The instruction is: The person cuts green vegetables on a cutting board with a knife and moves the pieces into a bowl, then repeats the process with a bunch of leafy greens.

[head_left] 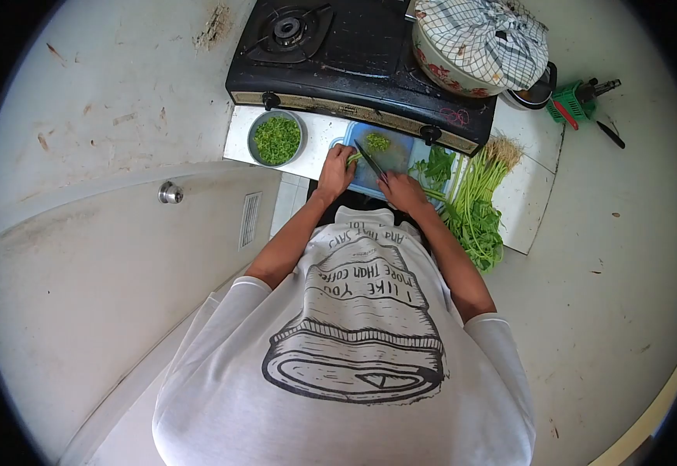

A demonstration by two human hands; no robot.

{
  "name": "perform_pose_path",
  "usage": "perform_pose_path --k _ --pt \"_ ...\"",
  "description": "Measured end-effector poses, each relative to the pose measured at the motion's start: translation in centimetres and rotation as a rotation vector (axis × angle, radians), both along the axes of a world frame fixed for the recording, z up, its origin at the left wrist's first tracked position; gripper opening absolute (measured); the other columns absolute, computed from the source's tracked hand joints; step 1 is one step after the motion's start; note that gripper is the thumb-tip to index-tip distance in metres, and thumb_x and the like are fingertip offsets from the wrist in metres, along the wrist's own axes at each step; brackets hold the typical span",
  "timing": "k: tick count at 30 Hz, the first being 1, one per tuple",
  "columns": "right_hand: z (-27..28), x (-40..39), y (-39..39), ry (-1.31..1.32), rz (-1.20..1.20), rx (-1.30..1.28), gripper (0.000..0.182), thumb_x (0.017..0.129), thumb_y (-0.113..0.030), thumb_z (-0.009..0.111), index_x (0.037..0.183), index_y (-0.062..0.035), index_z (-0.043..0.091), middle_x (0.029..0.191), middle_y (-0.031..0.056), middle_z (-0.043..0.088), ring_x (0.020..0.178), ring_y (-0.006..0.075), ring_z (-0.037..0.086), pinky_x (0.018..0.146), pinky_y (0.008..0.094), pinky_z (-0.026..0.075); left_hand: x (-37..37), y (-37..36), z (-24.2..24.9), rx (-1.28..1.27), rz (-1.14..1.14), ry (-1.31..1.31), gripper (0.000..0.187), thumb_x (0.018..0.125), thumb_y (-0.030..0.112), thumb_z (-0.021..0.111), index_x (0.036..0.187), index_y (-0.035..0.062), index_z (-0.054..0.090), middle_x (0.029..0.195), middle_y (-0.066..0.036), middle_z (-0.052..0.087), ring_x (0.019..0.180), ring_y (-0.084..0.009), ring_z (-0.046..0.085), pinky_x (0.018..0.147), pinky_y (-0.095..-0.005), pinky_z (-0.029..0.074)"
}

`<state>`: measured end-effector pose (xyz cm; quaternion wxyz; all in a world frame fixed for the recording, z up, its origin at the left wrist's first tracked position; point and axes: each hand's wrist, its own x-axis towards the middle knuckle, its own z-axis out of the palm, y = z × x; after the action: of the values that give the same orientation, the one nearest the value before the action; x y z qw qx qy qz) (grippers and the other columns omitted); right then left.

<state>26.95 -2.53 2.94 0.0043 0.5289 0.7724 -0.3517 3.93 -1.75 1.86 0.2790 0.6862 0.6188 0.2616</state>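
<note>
My right hand (404, 192) is closed round the handle of a knife (369, 161), whose dark blade points up and left over a blue cutting board (393, 163). At the board's left side, my left hand (337, 168) grips green stems (352, 158) close to the blade. A small heap of chopped greens (377, 141) lies on the board above the knife. Left of the board, a grey bowl (302, 140) holds more chopped greens (276, 140). Leafy greens (437, 165) rest at the board's right, beside a long bunch with roots (470, 198).
A black gas stove (354, 58) stands behind the board, with a large pot (451, 70) under a checked cloth (486, 39). At the right are a dark pan (539, 94), a green basket (573, 103) with utensils and another knife (610, 134).
</note>
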Motion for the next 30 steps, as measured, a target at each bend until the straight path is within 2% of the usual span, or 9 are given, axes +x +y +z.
perform_pose_path --k 5,7,11,14,20,30 --pt "0.7 -1.6 0.3 -0.100 0.055 -0.026 0.041 0.104 -0.038 0.054 0.104 0.0014 0.067 0.090 0.0246 0.075 0.088 0.0428 0.075 0.079 0.0529 0.060 0.1 -0.1 0.3 -0.009 0.021 -0.035 0.023 0.088 0.000 0.069 0.111 0.0001 0.067 0.104 -0.020 0.064 0.100 -0.0423 0.063 0.091 -0.0480 0.052" --pt "-0.2 -1.9 0.0 -0.072 0.065 0.054 0.040 0.104 -0.037 0.054 0.101 0.0017 0.066 0.086 0.0258 0.074 0.084 0.0433 0.074 0.077 0.0537 0.060 0.3 -0.1 0.2 -0.007 0.031 -0.066 0.023 0.088 0.001 0.070 0.111 -0.0001 0.067 0.104 -0.020 0.064 0.100 -0.0424 0.063 0.090 -0.0479 0.053" --pt "-1.0 -2.4 -0.1 -0.068 0.077 0.091 0.038 0.104 -0.034 0.053 0.100 0.0015 0.066 0.081 0.0252 0.074 0.079 0.0435 0.074 0.074 0.0540 0.059 0.5 -0.1 0.1 0.056 0.037 -0.032 0.019 0.089 0.002 0.072 0.108 0.0000 0.069 0.100 -0.019 0.065 0.091 -0.0406 0.067 0.080 -0.0463 0.054" --pt "-1.9 -2.0 -0.2 -0.056 0.080 0.156 0.037 0.103 -0.033 0.053 0.100 0.0016 0.065 0.079 0.0246 0.073 0.077 0.0435 0.074 0.073 0.0545 0.059 0.6 -0.1 0.1 0.037 0.054 -0.051 0.018 0.089 0.001 0.072 0.107 0.0003 0.069 0.100 -0.019 0.066 0.089 -0.0396 0.067 0.079 -0.0456 0.054" --pt "0.5 -2.2 0.5 -0.071 0.055 0.115 0.036 0.103 -0.034 0.053 0.104 0.0010 0.062 0.080 0.0251 0.073 0.077 0.0430 0.074 0.073 0.0544 0.058 0.4 0.1 -0.5 0.043 0.046 -0.066 0.017 0.089 0.002 0.073 0.105 0.0003 0.069 0.098 -0.017 0.066 0.087 -0.0374 0.068 0.078 -0.0439 0.054" --pt "-1.0 -2.6 0.2 -0.097 0.070 0.173 0.035 0.103 -0.033 0.054 0.102 0.0003 0.062 0.077 0.0254 0.073 0.073 0.0430 0.074 0.069 0.0539 0.059 0.3 0.2 -0.4 0.060 0.032 -0.040 0.017 0.089 0.004 0.075 0.105 -0.0002 0.071 0.097 -0.018 0.067 0.088 -0.0373 0.068 0.079 -0.0439 0.055"
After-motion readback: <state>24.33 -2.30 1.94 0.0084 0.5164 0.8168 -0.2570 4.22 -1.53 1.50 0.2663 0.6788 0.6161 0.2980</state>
